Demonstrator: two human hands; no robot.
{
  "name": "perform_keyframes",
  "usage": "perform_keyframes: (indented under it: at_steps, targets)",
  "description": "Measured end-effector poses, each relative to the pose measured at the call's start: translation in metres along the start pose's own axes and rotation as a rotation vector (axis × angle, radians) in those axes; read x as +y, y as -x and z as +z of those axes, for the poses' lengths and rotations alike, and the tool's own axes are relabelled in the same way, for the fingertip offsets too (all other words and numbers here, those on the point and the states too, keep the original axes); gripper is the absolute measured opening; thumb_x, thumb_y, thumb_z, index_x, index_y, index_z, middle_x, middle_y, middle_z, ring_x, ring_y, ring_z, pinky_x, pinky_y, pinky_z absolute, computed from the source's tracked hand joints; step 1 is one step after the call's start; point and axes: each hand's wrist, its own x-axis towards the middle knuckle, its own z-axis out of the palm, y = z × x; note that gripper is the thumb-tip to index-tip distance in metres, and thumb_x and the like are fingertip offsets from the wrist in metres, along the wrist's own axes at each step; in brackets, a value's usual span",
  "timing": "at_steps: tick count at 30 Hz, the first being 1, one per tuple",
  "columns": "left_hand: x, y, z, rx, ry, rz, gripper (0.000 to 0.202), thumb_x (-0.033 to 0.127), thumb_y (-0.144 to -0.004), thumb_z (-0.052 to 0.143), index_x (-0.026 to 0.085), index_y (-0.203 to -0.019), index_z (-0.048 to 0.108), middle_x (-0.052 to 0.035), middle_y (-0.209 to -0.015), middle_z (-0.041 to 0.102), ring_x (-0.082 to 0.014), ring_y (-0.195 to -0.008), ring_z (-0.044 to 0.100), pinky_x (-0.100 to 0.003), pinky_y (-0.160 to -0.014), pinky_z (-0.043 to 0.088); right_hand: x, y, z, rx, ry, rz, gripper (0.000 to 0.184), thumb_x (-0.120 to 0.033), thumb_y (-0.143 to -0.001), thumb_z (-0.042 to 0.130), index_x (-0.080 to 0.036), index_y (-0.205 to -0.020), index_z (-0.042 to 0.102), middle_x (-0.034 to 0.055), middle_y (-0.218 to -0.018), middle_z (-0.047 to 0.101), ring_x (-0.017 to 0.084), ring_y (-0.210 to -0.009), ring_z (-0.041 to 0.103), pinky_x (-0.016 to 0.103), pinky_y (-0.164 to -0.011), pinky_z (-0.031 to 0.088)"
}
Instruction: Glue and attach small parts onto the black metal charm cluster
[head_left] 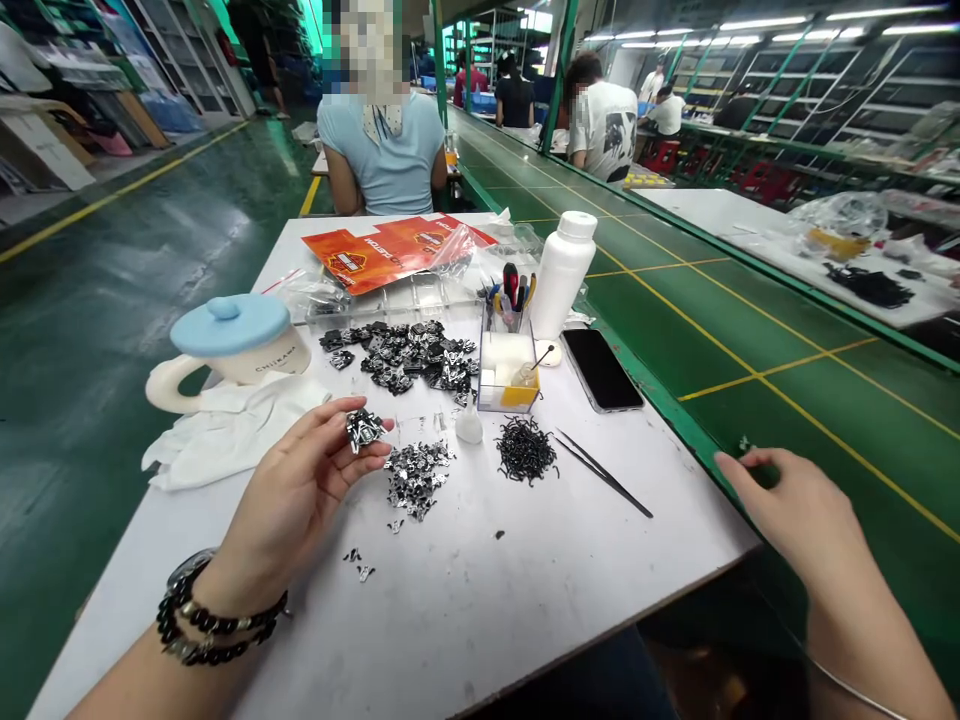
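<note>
My left hand (300, 500) is closed in a pinch on a small cluster of shiny metal pieces (364, 428), held just above the white table (480, 590). Right beside it lies a loose pile of the same silver pieces (416, 478); two strays (360, 565) lie nearer me. My right hand (795, 515) reaches out palm down over the green conveyor belt (750, 330), past the table's right edge. Its fingers are loosely spread with nothing in them. A tiny metal piece (744, 443) rests on the belt just beyond its fingertips.
On the table are a heap of dark pieces (405, 355), a pile of small black parts (525, 450), tweezers (600, 472), a phone (602, 368), a white bottle (562, 272), a clear box (508, 372), a blue-lidded mug (232, 345) and white gloves (225, 430). A person in a light-blue shirt (382, 150) sits ahead.
</note>
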Motion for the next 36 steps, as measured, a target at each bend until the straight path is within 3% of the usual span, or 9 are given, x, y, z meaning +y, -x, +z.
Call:
perform_keyframes:
  at_steps: [2, 4, 10, 16, 20, 24, 29, 32, 36]
  targets:
    - [0.000, 0.002, 0.001, -0.003, 0.009, 0.003, 0.020, 0.017, -0.086, 0.052, 0.018, -0.102, 0.063, -0.0032, -0.074, 0.069, -0.0146, -0.067, 0.070, -0.020, -0.063, 0.059, -0.002, 0.006, -0.004, 0.028, -0.009, -0.021, 0.028, -0.052, -0.082, 0.051, -0.026, -0.072, 0.053, 0.0213, -0.094, 0.064, 0.035, -0.082, 0.059, 0.045, -0.064, 0.041]
    - [-0.001, 0.005, 0.003, -0.005, 0.008, 0.004, 0.019, 0.017, -0.086, 0.052, 0.018, -0.102, 0.063, -0.0022, -0.072, 0.068, -0.0145, -0.067, 0.070, -0.019, -0.063, 0.059, -0.015, 0.012, -0.002, 0.018, -0.056, -0.070, 0.024, -0.049, -0.084, 0.051, -0.025, -0.078, 0.054, 0.0180, -0.105, 0.063, 0.036, -0.093, 0.058, 0.046, -0.073, 0.041]
    - [-0.001, 0.010, 0.006, -0.018, -0.005, -0.049, 0.023, 0.017, -0.086, 0.053, 0.019, -0.108, 0.060, -0.0058, -0.084, 0.071, -0.0147, -0.072, 0.071, -0.021, -0.067, 0.059, -0.081, 0.020, 0.022, -0.088, -0.284, -0.281, 0.025, -0.046, -0.085, 0.051, -0.022, -0.092, 0.055, 0.0064, -0.102, 0.064, 0.023, -0.088, 0.061, 0.033, -0.070, 0.047]
    - [-0.003, 0.023, 0.009, -0.162, -0.010, -0.096, 0.021, 0.024, -0.087, 0.052, 0.014, -0.106, 0.058, -0.0098, -0.090, 0.071, -0.0154, -0.069, 0.070, -0.022, -0.062, 0.058, -0.147, 0.014, 0.033, -0.323, -0.355, -0.488, 0.050, -0.054, -0.082, 0.055, -0.020, -0.118, 0.047, 0.0082, -0.110, 0.062, 0.020, -0.081, 0.063, 0.030, -0.062, 0.049]
    - [-0.012, 0.043, 0.016, -0.344, -0.097, -0.168, 0.039, 0.020, -0.074, 0.072, 0.017, -0.109, 0.055, -0.0067, -0.101, 0.068, -0.0160, -0.085, 0.069, -0.022, -0.076, 0.055, -0.176, 0.010, 0.041, -0.409, -0.290, -0.569, 0.050, -0.052, -0.079, 0.060, -0.019, -0.116, 0.052, 0.0059, -0.098, 0.064, 0.019, -0.068, 0.061, 0.031, -0.058, 0.045]
    - [-0.023, 0.060, 0.024, -0.450, -0.150, -0.206, 0.035, 0.017, -0.075, 0.069, 0.019, -0.107, 0.054, -0.0069, -0.107, 0.066, -0.0151, -0.089, 0.067, -0.024, -0.076, 0.053, -0.198, 0.010, 0.056, -0.442, -0.284, -0.619, 0.040, -0.047, -0.079, 0.061, -0.019, -0.107, 0.058, 0.0025, -0.076, 0.064, 0.019, -0.062, 0.058, 0.029, -0.055, 0.039]
    - [-0.034, 0.065, 0.025, -0.500, -0.305, -0.121, 0.035, 0.024, -0.074, 0.067, 0.019, -0.105, 0.052, -0.0071, -0.094, 0.067, -0.0145, -0.075, 0.065, -0.027, -0.066, 0.052, -0.211, 0.013, 0.070, -0.397, -0.449, -0.599, 0.022, -0.041, -0.080, 0.059, -0.020, -0.077, 0.056, 0.0017, -0.065, 0.057, 0.017, -0.057, 0.052, 0.029, -0.053, 0.035]
    - [-0.038, 0.065, 0.024, -0.485, -0.387, -0.039, 0.033, 0.026, -0.074, 0.067, 0.017, -0.104, 0.054, -0.0073, -0.090, 0.067, -0.0143, -0.074, 0.063, -0.028, -0.068, 0.051, -0.208, 0.017, 0.065, -0.389, -0.641, -0.568, 0.024, -0.042, -0.080, 0.057, -0.022, -0.075, 0.047, 0.0048, -0.082, 0.062, 0.018, -0.068, 0.058, 0.029, -0.058, 0.043]
    - [-0.042, 0.065, 0.025, -0.475, -0.401, 0.001, 0.034, 0.028, -0.075, 0.066, 0.015, -0.104, 0.055, -0.0074, -0.088, 0.068, -0.0145, -0.073, 0.063, -0.029, -0.070, 0.053, -0.202, 0.021, 0.050, -0.641, -1.239, -0.281, 0.028, -0.040, -0.076, 0.064, -0.022, -0.074, 0.043, 0.0056, -0.096, 0.066, 0.020, -0.077, 0.065, 0.033, -0.066, 0.053]
